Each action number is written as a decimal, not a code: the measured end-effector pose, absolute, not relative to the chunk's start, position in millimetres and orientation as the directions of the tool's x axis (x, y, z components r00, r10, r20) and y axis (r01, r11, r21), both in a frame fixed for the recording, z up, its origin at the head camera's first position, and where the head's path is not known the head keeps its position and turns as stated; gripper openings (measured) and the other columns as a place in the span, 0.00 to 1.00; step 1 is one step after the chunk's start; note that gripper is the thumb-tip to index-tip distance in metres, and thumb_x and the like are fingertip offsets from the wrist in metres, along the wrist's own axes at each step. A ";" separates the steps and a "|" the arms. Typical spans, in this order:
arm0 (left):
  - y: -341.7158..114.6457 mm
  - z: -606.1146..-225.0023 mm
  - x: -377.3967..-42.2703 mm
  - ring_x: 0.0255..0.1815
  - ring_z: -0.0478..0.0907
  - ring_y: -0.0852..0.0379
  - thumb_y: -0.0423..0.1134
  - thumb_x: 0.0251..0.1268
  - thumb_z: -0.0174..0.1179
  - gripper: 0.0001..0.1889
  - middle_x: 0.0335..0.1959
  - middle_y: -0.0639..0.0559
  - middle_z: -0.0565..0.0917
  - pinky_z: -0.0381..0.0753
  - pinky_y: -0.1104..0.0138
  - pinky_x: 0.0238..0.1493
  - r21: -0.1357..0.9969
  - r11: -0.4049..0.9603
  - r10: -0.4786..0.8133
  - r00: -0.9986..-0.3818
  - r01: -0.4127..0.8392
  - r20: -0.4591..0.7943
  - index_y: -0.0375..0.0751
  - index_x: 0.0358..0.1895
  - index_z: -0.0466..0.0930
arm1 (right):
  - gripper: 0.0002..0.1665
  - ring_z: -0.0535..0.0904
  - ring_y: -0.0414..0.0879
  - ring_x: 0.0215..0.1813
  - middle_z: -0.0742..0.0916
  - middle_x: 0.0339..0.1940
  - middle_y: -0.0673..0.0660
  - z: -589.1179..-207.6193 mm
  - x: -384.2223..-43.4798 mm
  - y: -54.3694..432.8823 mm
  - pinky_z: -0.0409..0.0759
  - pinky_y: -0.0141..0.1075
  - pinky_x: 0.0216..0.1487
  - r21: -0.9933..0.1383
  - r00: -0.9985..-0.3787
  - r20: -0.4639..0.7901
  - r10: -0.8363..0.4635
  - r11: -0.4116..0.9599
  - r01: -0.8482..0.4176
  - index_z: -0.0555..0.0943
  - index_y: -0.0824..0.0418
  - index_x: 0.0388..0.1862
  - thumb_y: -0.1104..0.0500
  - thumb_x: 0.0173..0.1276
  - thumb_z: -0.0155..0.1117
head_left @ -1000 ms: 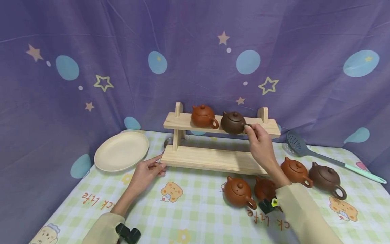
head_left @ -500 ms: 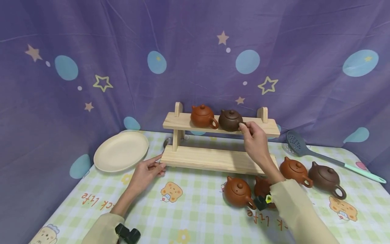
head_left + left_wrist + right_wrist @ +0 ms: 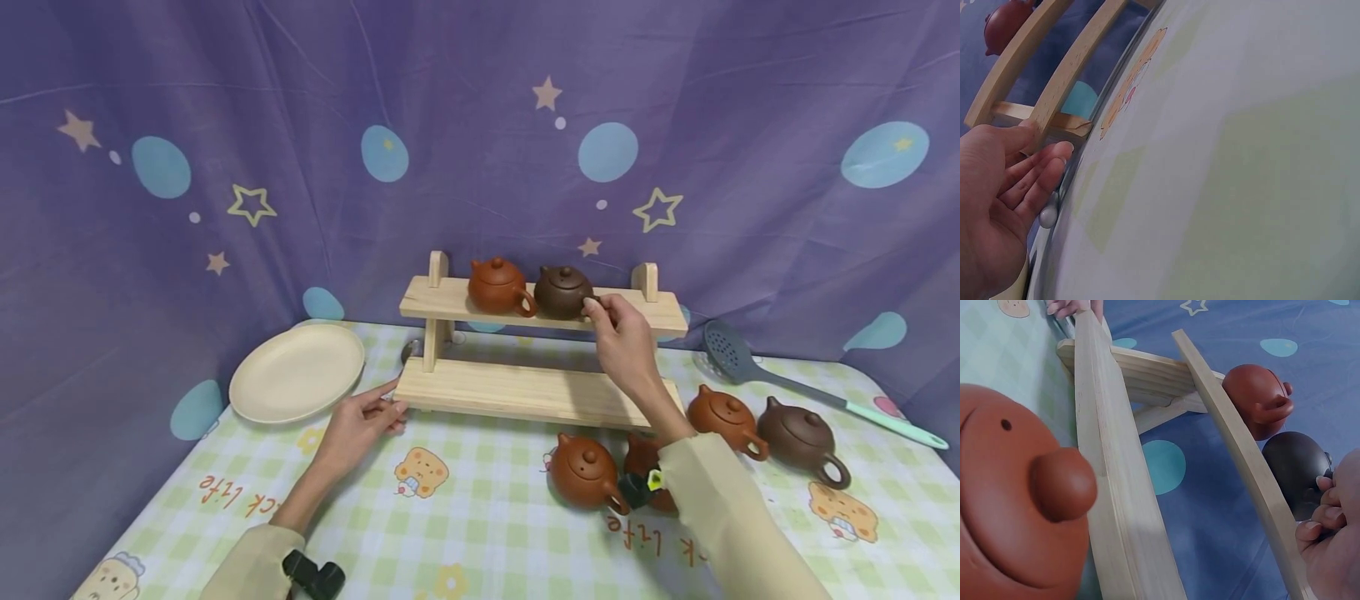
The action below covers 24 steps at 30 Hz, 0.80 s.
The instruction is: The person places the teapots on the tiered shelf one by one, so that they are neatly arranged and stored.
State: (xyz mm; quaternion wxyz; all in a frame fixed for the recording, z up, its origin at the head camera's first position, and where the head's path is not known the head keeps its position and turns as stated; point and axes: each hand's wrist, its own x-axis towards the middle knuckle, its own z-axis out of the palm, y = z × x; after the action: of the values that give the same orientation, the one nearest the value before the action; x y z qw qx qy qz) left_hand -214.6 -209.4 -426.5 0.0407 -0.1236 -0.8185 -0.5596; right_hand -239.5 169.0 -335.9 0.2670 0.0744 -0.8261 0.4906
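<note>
A dark brown teapot [image 3: 562, 292] is at the top board of a two-tier wooden shelf [image 3: 517, 392], its spout to the left. My right hand [image 3: 628, 343] pinches its handle between thumb and fingers; in the right wrist view the fingers [image 3: 1329, 515] cover most of that handle. Just left of it on the same board sits a reddish-brown teapot [image 3: 497, 286], with a narrow gap between the two. At the lower board's left end, my left hand [image 3: 358, 429] holds the corner. The left wrist view shows its thumb against the wood [image 3: 1047, 103] and the other fingers loosely bent beneath.
Two reddish-brown teapots [image 3: 585, 473] stand before the shelf, one partly behind the right wrist camera. To the right are another reddish-brown teapot [image 3: 726, 421], a dark brown one [image 3: 804, 442] and a slotted skimmer [image 3: 780, 383]. A cream plate [image 3: 296, 375] lies left; a spoon [image 3: 410, 350] shows behind the shelf.
My right hand has moved the dark brown teapot leftward and slightly back along the top board, closer to the reddish-brown one. The left hand has stayed at the shelf's corner.
</note>
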 end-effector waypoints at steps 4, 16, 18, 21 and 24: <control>-207.4 -423.1 -212.6 0.33 0.89 0.46 0.34 0.76 0.63 0.28 0.38 0.34 0.88 0.91 0.63 0.41 0.907 0.346 0.153 -0.968 0.240 0.197 0.24 0.72 0.69 | 0.15 0.65 0.40 0.21 0.75 0.22 0.53 -335.6 -241.6 168.8 0.62 0.30 0.20 -0.777 -0.847 0.516 0.130 0.486 -0.399 0.83 0.67 0.42 0.57 0.83 0.57; -208.8 -426.7 -214.9 0.32 0.89 0.51 0.36 0.76 0.64 0.28 0.37 0.37 0.88 0.91 0.65 0.40 0.903 0.356 0.150 -0.968 0.241 0.199 0.26 0.72 0.70 | 0.14 0.67 0.44 0.24 0.76 0.24 0.55 -334.0 -244.6 167.0 0.64 0.31 0.22 -0.776 -0.847 0.513 0.138 0.498 -0.388 0.84 0.67 0.43 0.58 0.83 0.57; -208.6 -426.0 -214.4 0.32 0.89 0.50 0.35 0.76 0.64 0.28 0.37 0.37 0.88 0.91 0.65 0.40 0.905 0.350 0.147 -0.969 0.239 0.199 0.26 0.72 0.70 | 0.14 0.68 0.45 0.24 0.77 0.24 0.55 -333.6 -244.9 166.5 0.65 0.31 0.23 -0.778 -0.849 0.509 0.139 0.495 -0.386 0.84 0.67 0.43 0.58 0.83 0.57; -207.9 -425.0 -213.4 0.32 0.89 0.50 0.35 0.76 0.64 0.28 0.38 0.36 0.88 0.91 0.65 0.41 0.910 0.341 0.149 -0.969 0.236 0.196 0.25 0.72 0.70 | 0.14 0.68 0.45 0.25 0.76 0.23 0.54 -333.1 -245.4 166.2 0.65 0.31 0.24 -0.782 -0.853 0.504 0.138 0.491 -0.384 0.84 0.67 0.43 0.58 0.83 0.58; -207.0 -424.4 -213.0 0.33 0.89 0.49 0.35 0.75 0.64 0.28 0.38 0.35 0.88 0.91 0.65 0.41 0.914 0.333 0.149 -0.970 0.233 0.193 0.25 0.72 0.70 | 0.14 0.67 0.44 0.24 0.76 0.23 0.54 -332.6 -245.5 166.6 0.65 0.31 0.23 -0.785 -0.856 0.500 0.135 0.488 -0.382 0.84 0.67 0.43 0.58 0.83 0.58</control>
State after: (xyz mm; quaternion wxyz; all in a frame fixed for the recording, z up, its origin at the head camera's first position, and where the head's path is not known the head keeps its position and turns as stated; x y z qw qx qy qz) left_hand -213.0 -207.0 -424.4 0.0373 -0.1172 -0.8155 -0.5655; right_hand -245.5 166.6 -332.6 0.2579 0.0750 -0.8231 0.5004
